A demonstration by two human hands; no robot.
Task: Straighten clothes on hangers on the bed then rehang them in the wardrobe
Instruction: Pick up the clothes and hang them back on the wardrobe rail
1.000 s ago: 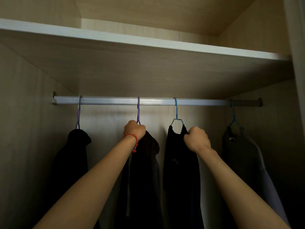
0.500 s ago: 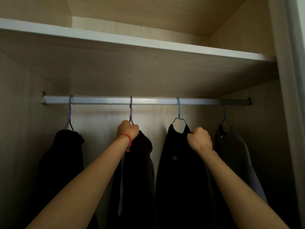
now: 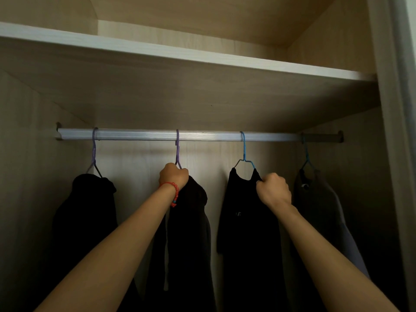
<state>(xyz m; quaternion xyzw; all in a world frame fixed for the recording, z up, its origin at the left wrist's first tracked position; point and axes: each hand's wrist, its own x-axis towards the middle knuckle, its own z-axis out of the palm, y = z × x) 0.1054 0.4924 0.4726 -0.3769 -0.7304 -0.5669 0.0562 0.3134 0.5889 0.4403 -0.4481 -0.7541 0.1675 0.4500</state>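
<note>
A silver wardrobe rail (image 3: 202,135) carries several hangers with dark clothes. My left hand (image 3: 172,176), with a red bead bracelet on its wrist, grips the base of a purple hanger (image 3: 177,149) that holds a dark hooded garment (image 3: 191,233). My right hand (image 3: 273,190) pinches the right shoulder of a black shirt (image 3: 245,221) hanging on a blue hanger (image 3: 243,154). Both hooks sit over the rail.
Another dark garment (image 3: 87,212) on a purple hanger hangs at the left, and a grey one (image 3: 319,212) on a blue hanger at the right. A wooden shelf (image 3: 180,55) runs above the rail. The wardrobe's side panel (image 3: 396,154) stands at the right.
The black shirt on the blue hanger has shifted right along the rail with my right hand and turned more face-on. The view has drifted slightly. My left hand keeps its grip.
</note>
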